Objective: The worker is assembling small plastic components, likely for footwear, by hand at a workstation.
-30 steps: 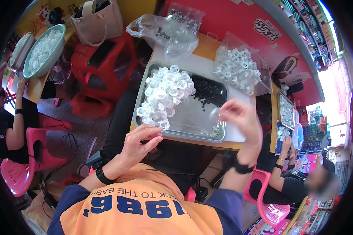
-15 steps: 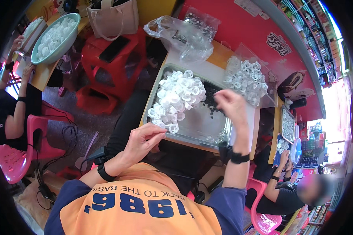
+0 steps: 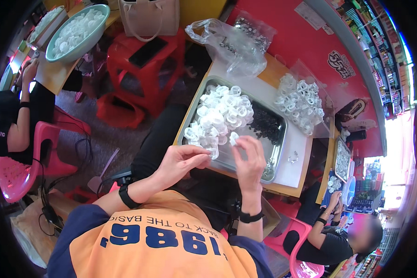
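Note:
A metal tray [image 3: 278,155] lies in front of me, holding a heap of white translucent plastic ring-shaped pieces [image 3: 224,109] on its left and many small black parts [image 3: 266,125] on its right. At the tray's near left corner, my left hand [image 3: 183,162] pinches a clear plastic ring piece [image 3: 213,153] between thumb and fingertips. My right hand [image 3: 250,162] is over the near edge, its fingertips closed on a small white plastic piece [image 3: 234,138]. What exactly each fingertip covers is partly hidden. Small metal parts [image 3: 268,172] sit in the tray's near right corner.
Beyond the tray are a clear plastic bag [image 3: 238,51] with metal parts and a transparent box of white rings [image 3: 299,104]. A red stool [image 3: 146,69] bearing a phone stands at left. Co-workers sit at tables on both sides; a green basin [image 3: 78,34] is at far left.
My right hand has come from above the black parts back toward my left hand and now pinches a white piece. My left hand stays near the tray's corner. The whole view has shifted slightly.

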`<state>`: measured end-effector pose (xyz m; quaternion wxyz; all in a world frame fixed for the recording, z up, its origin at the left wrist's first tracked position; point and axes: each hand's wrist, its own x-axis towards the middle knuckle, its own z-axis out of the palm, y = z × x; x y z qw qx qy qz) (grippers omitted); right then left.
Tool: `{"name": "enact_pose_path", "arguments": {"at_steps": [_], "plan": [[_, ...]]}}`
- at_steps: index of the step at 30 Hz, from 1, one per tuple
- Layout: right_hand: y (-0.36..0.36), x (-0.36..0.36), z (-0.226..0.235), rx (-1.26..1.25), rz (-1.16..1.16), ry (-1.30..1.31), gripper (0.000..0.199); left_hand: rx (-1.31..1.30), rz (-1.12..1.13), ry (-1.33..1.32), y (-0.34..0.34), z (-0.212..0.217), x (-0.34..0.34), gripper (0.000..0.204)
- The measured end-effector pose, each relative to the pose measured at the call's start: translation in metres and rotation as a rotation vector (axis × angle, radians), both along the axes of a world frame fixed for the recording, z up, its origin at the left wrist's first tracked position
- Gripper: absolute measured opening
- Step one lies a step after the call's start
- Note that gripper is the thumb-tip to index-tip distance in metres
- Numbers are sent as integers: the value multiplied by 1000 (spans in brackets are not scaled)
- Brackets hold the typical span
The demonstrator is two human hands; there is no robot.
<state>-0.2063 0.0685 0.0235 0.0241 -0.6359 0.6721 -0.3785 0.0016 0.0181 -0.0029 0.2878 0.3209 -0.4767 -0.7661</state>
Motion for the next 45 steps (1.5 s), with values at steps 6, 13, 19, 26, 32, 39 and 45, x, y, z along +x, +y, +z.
{"name": "enact_pose_path", "arguments": {"at_steps": [6, 13, 19, 26, 32, 39, 45], "plan": [[32, 34, -8, -211, -9, 100, 31, 306, -48, 259, 6, 19, -22, 41], [44, 34, -21, -227, 38, 57, 35, 553, -89, 316, 4, 2, -25, 33], [50, 35, -7, -75, 51, -53, 36, 526, -79, 269, 4, -3, -22, 29], [56, 37, -20, -127, -8, -62, 30, 536, -35, 285, 9, -6, -27, 28], [54, 35, -9, -18, 24, -197, 30, 639, -103, 341, 5, -18, -17, 25], [70, -77, -9, 365, -297, 35, 14, 621, -71, 311, 2, -15, -15, 25], [60, -97, -9, 530, -4, 105, 15, 605, -99, 245, 7, -16, -16, 25]]}}
